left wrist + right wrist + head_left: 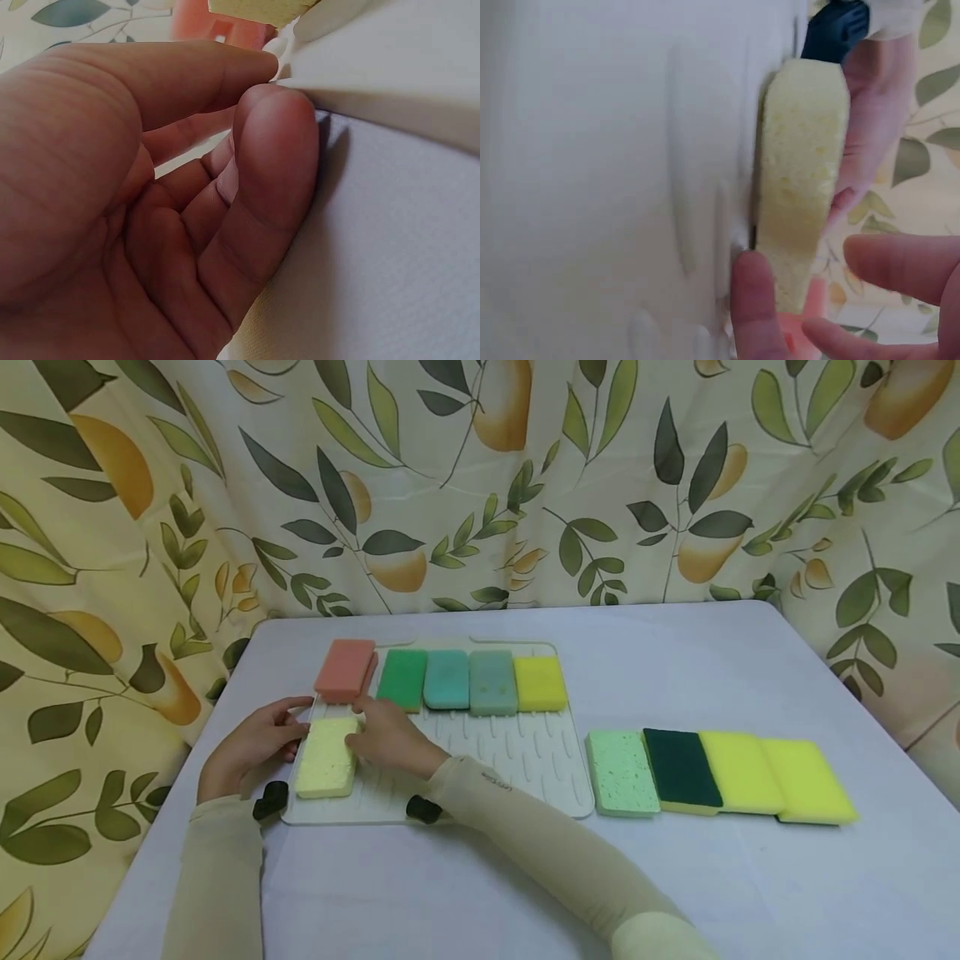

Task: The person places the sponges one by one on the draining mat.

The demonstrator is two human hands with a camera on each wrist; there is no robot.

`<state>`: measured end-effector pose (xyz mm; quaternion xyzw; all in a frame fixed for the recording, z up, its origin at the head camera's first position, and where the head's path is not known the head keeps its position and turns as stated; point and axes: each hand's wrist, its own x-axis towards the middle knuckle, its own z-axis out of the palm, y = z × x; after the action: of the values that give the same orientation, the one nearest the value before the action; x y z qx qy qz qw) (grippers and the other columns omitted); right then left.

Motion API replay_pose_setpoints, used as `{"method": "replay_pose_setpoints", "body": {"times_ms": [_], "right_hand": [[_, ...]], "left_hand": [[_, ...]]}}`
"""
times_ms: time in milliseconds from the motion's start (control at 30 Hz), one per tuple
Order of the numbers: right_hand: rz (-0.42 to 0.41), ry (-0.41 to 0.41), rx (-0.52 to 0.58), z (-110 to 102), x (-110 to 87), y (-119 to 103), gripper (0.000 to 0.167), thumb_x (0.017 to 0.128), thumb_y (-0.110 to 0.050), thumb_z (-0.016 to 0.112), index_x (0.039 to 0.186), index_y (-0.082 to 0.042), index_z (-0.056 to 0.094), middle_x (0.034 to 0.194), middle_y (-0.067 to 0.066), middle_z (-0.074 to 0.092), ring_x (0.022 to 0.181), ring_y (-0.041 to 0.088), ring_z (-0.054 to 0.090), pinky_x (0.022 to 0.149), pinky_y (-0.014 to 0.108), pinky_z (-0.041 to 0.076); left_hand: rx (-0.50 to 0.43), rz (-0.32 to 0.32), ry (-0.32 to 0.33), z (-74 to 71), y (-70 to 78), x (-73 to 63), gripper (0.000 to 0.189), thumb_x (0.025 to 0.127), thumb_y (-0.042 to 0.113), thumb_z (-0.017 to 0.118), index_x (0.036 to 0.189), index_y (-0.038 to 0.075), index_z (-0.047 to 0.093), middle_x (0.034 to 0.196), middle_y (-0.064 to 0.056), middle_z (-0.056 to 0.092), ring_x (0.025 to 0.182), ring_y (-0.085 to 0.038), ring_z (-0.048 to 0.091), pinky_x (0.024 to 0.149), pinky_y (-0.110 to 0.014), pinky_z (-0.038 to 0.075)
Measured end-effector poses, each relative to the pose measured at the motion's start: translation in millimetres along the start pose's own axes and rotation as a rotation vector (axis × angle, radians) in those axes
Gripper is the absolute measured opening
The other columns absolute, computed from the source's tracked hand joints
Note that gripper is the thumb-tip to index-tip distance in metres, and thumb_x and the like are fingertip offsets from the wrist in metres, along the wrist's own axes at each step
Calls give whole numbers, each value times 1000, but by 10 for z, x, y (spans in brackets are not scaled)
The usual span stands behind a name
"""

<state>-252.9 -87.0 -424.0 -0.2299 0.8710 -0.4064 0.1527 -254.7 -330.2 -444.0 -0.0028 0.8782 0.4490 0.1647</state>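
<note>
My left hand (251, 742) is at the left side of a white ribbed tray (517, 764); in the left wrist view its curled thumb and finger pinch the tray's edge. A pale yellow sponge (327, 762) lies on the tray just right of that hand. From the right, my right hand (396, 737) reaches across to the sponge's far end. In the right wrist view one finger (754, 296) lies along the sponge's side, while the thumb stands apart from it. Beyond both hands sits a pink sponge (345, 672), at the tray's far left corner.
Along the tray's far side stand a green sponge (402, 681), a teal one (447, 680), a grey-green one (493, 683) and a yellow one (541, 683). Right of the tray are a mint sponge (621, 772), a dark green-topped one (682, 768) and yellow sponges (810, 781).
</note>
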Motion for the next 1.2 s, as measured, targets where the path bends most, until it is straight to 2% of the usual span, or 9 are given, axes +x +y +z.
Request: {"method": "replay_pose_setpoints", "body": {"times_ms": [100,167,233,467,667,767,1033,1200], "right_hand": [[19,-42,83,-60,-92,13,52,105,-20,68,153,-3,55,148,9,61,122,19,60,91,32,52],[24,-76,133,-105,-161,24,55,105,-23,69,155,-6,54,155,8,56,137,21,55,99,35,51],[29,-113,178,-154,-238,38,57,106,-27,69,157,-9,52,156,10,54,142,25,52,102,38,51],[35,-180,247,-276,-450,139,62,107,-33,68,162,-13,47,160,12,49,143,24,51,103,36,51],[24,-198,343,-434,-645,227,65,107,-31,67,165,-14,43,163,12,46,125,20,66,96,35,56],[8,-197,384,-559,-750,241,64,108,-28,67,165,-11,42,164,15,43,127,22,65,97,36,56],[9,-151,374,-844,-1030,369,65,108,-32,65,164,-10,42,162,16,45,125,23,66,103,40,53],[12,-112,332,-1003,-1223,456,63,107,-35,66,163,-14,46,161,12,47,131,21,63,107,43,50]], "left_hand": [[-14,-4,-3,1,11,2,60,108,7,59,161,-7,35,90,-8,55,70,-17,57,64,-28,52],[-17,-5,-5,2,13,4,60,108,7,59,161,-7,35,90,-8,55,70,-17,57,64,-28,52],[-22,-10,-3,6,17,4,60,108,7,59,162,-6,35,90,-8,55,70,-17,57,64,-28,52],[-18,-7,-5,31,18,-8,60,108,6,59,161,-8,35,89,-8,55,70,-17,56,64,-28,52],[-1,5,-13,39,34,-18,60,109,6,59,161,-8,34,88,-8,55,70,-17,56,64,-28,51],[8,3,-15,20,21,-22,60,109,6,58,162,-8,33,88,-8,54,71,-18,55,65,-27,52],[20,11,-13,2,-14,-16,60,108,7,58,162,-7,34,91,-9,54,72,-19,56,65,-28,53],[21,8,-14,9,-11,-26,61,108,7,58,162,-7,33,91,-10,54,72,-19,56,65,-28,53]]}}
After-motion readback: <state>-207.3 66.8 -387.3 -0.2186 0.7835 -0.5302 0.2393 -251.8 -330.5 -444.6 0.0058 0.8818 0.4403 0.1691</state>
